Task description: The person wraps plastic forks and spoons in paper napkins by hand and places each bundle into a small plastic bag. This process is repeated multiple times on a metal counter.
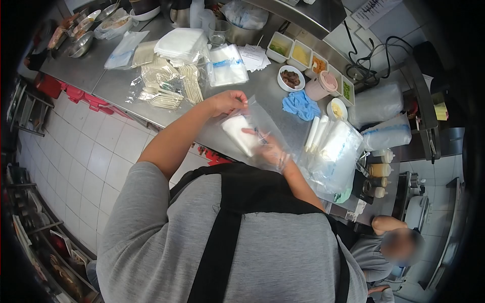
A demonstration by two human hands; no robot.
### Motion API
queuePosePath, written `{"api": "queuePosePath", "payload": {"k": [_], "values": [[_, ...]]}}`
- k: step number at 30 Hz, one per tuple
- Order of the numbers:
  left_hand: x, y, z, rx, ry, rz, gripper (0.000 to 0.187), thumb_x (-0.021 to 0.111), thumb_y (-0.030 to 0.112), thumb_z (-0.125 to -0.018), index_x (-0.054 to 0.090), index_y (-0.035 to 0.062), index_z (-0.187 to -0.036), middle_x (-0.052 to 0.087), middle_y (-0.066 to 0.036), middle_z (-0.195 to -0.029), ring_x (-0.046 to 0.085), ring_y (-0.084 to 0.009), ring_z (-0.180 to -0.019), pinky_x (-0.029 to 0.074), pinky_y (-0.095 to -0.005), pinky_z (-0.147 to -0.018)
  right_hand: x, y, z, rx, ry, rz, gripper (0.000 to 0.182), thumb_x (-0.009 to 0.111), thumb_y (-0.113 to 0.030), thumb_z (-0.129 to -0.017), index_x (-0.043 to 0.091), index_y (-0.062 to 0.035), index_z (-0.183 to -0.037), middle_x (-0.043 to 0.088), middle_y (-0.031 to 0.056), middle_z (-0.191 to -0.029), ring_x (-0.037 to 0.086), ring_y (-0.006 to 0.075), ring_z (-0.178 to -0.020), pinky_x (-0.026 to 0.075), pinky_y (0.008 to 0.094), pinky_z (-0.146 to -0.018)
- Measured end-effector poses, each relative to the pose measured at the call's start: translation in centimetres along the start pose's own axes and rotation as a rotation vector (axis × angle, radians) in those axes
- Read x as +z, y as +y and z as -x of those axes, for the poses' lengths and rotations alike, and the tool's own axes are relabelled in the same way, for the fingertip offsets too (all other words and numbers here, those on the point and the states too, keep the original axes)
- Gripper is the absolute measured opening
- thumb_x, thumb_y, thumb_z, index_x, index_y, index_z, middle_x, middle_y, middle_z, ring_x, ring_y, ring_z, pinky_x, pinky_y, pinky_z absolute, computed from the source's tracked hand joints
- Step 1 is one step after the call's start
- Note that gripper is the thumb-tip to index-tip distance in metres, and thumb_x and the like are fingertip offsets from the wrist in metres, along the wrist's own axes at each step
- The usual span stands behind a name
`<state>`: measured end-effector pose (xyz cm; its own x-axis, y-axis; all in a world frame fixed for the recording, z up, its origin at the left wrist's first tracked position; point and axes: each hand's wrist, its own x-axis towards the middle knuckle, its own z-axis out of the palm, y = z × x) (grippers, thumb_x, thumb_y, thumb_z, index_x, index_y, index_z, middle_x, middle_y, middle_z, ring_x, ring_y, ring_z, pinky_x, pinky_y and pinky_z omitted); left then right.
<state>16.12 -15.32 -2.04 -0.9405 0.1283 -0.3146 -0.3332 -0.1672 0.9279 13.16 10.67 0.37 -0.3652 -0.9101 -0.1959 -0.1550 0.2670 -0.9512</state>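
Observation:
My left hand (230, 103) pinches the upper edge of a clear plastic bag (262, 113) above the steel counter. My right hand (273, 151) reaches into the bag, its fingers around a folded white napkin bundle (238, 135). The bag's film lies over the right hand and blurs its fingertips. Beyond the left hand are wooden cutlery pieces (161, 81) in clear plastic, and a stack of flat plastic bags (227, 65). Right of my right hand lies a pile of filled clear packets (333, 151) with white rolls (316, 132) beside it.
A blue cloth (301, 105), a bowl of dark meat (290, 78) and food tubs (301, 54) stand at the back right. Sauce bottles (381, 169) line the right end. Metal bowls (81, 44) sit far left. Another person (376, 252) is at the lower right.

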Motion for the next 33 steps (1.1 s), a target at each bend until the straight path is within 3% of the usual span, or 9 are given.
{"api": "queuePosePath", "payload": {"k": [4, 6, 13, 16, 18, 21, 24, 27, 33], "values": [[-0.8, -0.7, 0.3, 0.029, -0.088, -0.115, 0.032, 0.068, 0.012, -0.083, 0.057, 0.0045, -0.112, 0.066, -0.004, -0.098, 0.062, -0.0124, -0.088, 0.048, -0.0247, -0.078, 1.1, 2.0, -0.7, -0.201, 0.185, 0.193, 0.051, 0.059, 0.005, -0.073, 0.059, -0.012, -0.121, 0.057, 0.0023, -0.104, 0.055, 0.0128, -0.088, 0.044, 0.0251, -0.079], [-0.7, -0.3, 0.8, -0.007, -0.105, -0.167, 0.044, 0.071, 0.008, -0.079, 0.055, 0.0009, -0.12, 0.066, -0.006, -0.1, 0.062, -0.0145, -0.092, 0.047, -0.0269, -0.085, 1.1, 1.9, -0.8, -0.058, 0.161, 0.118, 0.046, 0.063, 0.003, -0.075, 0.06, -0.0108, -0.118, 0.057, 0.0036, -0.104, 0.056, 0.0145, -0.092, 0.044, 0.0269, -0.082], [-0.7, 1.1, 3.4, 0.112, -0.212, -0.177, 0.052, 0.07, 0.001, -0.075, 0.053, 0.0051, -0.124, 0.063, -0.005, -0.109, 0.057, -0.0122, -0.101, 0.044, -0.0273, -0.09, 0.7, 1.5, -2.0, -0.189, 0.104, 0.099, 0.038, 0.066, -0.007, -0.08, 0.062, -0.0102, -0.117, 0.06, 0.008, -0.111, 0.057, 0.0204, -0.1, 0.044, 0.0314, -0.09], [-1.0, 0.2, 3.5, 0.103, -0.17, -0.224, 0.052, 0.067, 0.0, -0.077, 0.051, 0.0075, -0.126, 0.062, -0.004, -0.11, 0.057, -0.0114, -0.101, 0.045, -0.0263, -0.089, 0.8, -0.4, -2.1, -0.375, 0.167, 0.606, 0.031, 0.061, -0.008, -0.079, 0.067, -0.0117, -0.11, 0.062, 0.0117, -0.109, 0.059, 0.0257, -0.099, 0.045, 0.0324, -0.088], [-1.7, -0.4, 3.0, 0.067, -0.126, -0.232, 0.052, 0.065, -0.001, -0.078, 0.05, 0.0085, -0.127, 0.062, -0.004, -0.11, 0.057, -0.011, -0.101, 0.045, -0.0258, -0.089, 1.0, -0.1, -2.3, -0.309, 0.167, 0.528, 0.035, 0.06, -0.008, -0.077, 0.067, -0.013, -0.111, 0.061, 0.013, -0.112, 0.058, 0.0296, -0.102, 0.044, 0.0335, -0.09], [-1.8, -1.3, 3.1, 0.115, -0.129, 0.019, 0.046, 0.063, -0.002, -0.08, 0.052, 0.0064, -0.123, 0.063, -0.005, -0.107, 0.059, -0.0116, -0.097, 0.046, -0.0251, -0.086, 0.9, -0.4, -2.2, -0.178, 0.116, 0.48, 0.039, 0.059, -0.007, -0.076, 0.066, -0.014, -0.114, 0.06, 0.0125, -0.116, 0.056, 0.0311, -0.106, 0.043, 0.0344, -0.093], [-1.9, -1.4, 2.8, 0.025, -0.043, 0.066, 0.033, 0.063, 0.001, -0.082, 0.057, 0.006, -0.113, 0.064, -0.003, -0.098, 0.06, -0.0112, -0.09, 0.047, -0.0244, -0.081, 1.1, -1.8, -1.7, -0.089, 0.053, 0.345, 0.044, 0.06, -0.006, -0.075, 0.064, -0.0159, -0.118, 0.059, 0.0119, -0.118, 0.056, 0.0299, -0.108, 0.042, 0.034, -0.093], [-2.7, -2.1, 2.5, 0.178, -0.005, -0.029, 0.016, 0.063, 0.008, -0.084, 0.059, 0.0079, -0.1, 0.063, 0.0, -0.089, 0.059, -0.0085, -0.081, 0.046, -0.0217, -0.075, 1.3, -2.3, -1.9, -0.152, -0.017, 0.349, 0.052, 0.06, -0.004, -0.075, 0.061, -0.0191, -0.124, 0.058, 0.0129, -0.12, 0.056, 0.0284, -0.107, 0.042, 0.0331, -0.093], [-1.7, 0.0, 3.5, 0.065, 0.05, 0.018, 0.011, 0.065, 0.015, -0.086, 0.058, 0.0105, -0.092, 0.06, 0.003, -0.082, 0.054, -0.0047, -0.074, 0.043, -0.0197, -0.068, 1.4, -3.4, -2.2, -0.076, -0.088, 0.396, 0.061, 0.06, -0.002, -0.077, 0.053, -0.024, -0.133, 0.057, 0.0124, -0.123, 0.057, 0.0262, -0.105, 0.043, 0.0327, -0.094]]}}
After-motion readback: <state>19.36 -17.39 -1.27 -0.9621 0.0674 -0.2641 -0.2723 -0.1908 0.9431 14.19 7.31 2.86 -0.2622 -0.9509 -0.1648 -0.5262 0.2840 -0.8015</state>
